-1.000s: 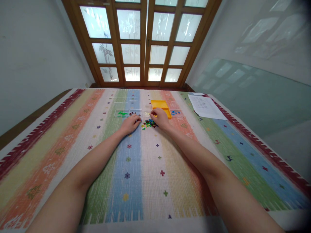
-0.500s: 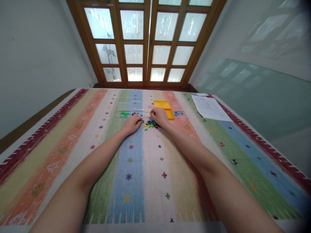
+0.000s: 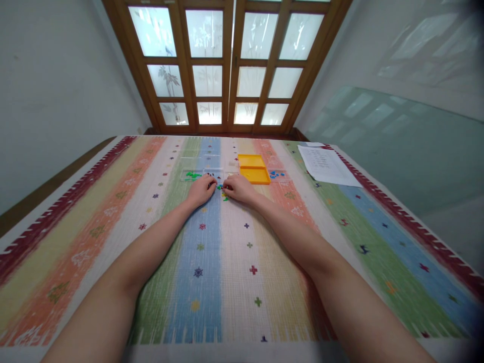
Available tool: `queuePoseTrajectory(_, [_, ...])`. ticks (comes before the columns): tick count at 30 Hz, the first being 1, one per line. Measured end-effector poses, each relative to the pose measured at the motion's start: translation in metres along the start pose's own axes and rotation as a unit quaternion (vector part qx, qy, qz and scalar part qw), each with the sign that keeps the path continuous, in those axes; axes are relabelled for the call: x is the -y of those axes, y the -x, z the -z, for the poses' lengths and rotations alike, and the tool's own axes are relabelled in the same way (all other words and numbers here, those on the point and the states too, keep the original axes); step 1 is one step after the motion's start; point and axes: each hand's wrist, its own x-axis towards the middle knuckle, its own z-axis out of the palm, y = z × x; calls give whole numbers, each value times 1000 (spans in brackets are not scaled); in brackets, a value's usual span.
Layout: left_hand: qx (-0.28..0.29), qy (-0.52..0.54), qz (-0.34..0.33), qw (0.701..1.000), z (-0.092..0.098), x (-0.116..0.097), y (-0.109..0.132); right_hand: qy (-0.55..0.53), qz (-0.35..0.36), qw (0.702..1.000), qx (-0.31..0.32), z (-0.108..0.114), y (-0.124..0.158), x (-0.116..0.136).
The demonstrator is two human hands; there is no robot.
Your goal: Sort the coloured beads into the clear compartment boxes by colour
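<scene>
My right hand is over a pile of small coloured pieces, its fingers bent and drawn together at the left side of the pile. It hides most of the pile, and I cannot make out what is between the fingertips. Just to the left, my left hand rests with curled fingers by a clear box holding dark red pieces; anything in its fingers is too small to name. Green pieces lie in a clear box behind that hand. An open yellow box stands behind my right hand.
Blue pieces sit in a clear box right of the yellow one. Printed paper sheets lie at the far right of the table. A striped cloth covers the tabletop. Wooden glazed doors stand beyond the far edge.
My right hand has moved left and nearer, from the small box of whitish pieces to the pile, covering much of it. My left hand has shifted slightly left.
</scene>
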Motion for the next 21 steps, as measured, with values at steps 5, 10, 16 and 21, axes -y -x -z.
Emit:
queuePoseTrajectory(5, [2, -1, 0, 1000, 1, -1, 0, 27, -38, 999, 3, -4, -2, 13])
queuePoseTrajectory(10, [2, 0, 3, 1000, 1, -2, 0, 40, -48, 998, 8, -10, -3, 20])
queuePoseTrajectory(16, [2, -1, 4, 1000, 0, -2, 0, 33, -30, 998, -32, -12, -5, 14])
queuePoseTrajectory(21, [2, 2, 0, 1000, 0, -2, -1, 50, -36, 998, -27, -9, -4, 15])
